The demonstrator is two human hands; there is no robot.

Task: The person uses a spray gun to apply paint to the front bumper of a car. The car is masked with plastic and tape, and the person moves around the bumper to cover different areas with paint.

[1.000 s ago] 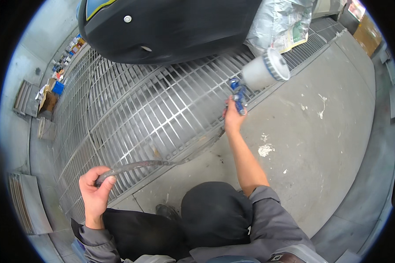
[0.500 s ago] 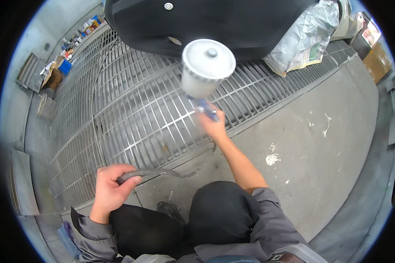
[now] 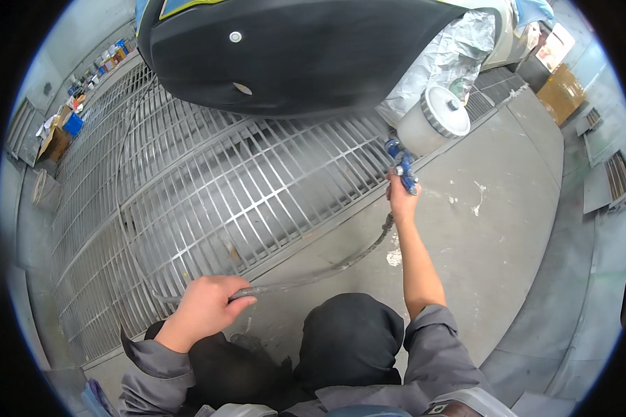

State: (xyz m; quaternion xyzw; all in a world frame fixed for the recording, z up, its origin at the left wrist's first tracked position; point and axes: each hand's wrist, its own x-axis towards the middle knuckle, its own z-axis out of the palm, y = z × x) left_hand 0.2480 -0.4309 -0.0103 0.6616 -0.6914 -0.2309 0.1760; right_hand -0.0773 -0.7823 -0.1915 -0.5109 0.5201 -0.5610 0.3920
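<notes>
While the right hand (image 3: 401, 199) is stretched well out in front, its fingers are clamped around the blue grip of a spray gun (image 3: 402, 161), which it holds up near the lower edge of a large black car body panel (image 3: 306, 52). On top of the gun sits a white paint cup (image 3: 432, 119) with a ribbed lid, tilted toward the right. A faint haze of spray hangs between the gun and the panel's underside. From the gun's base a grey air hose (image 3: 327, 271) droops down and sweeps left across the concrete floor (image 3: 508, 229) to the left hand (image 3: 203, 309), whose fingers are closed around it — thumb over the top — low and close to the person's body. Past that hand the hose runs on leftward onto the metal floor grating (image 3: 188, 187), which fills the middle and left of the view and passes under the panel. Both sleeves are grey; the right one is pushed back to the elbow, and the dark trouser knees show at the bottom edge. Crumpled masking film (image 3: 452, 55) covers the part of the car just right of the black panel, behind the cup. Cardboard boxes (image 3: 55, 142) and small items lie along the far left wall, well apart from the hands — too small to tell one from another.
</notes>
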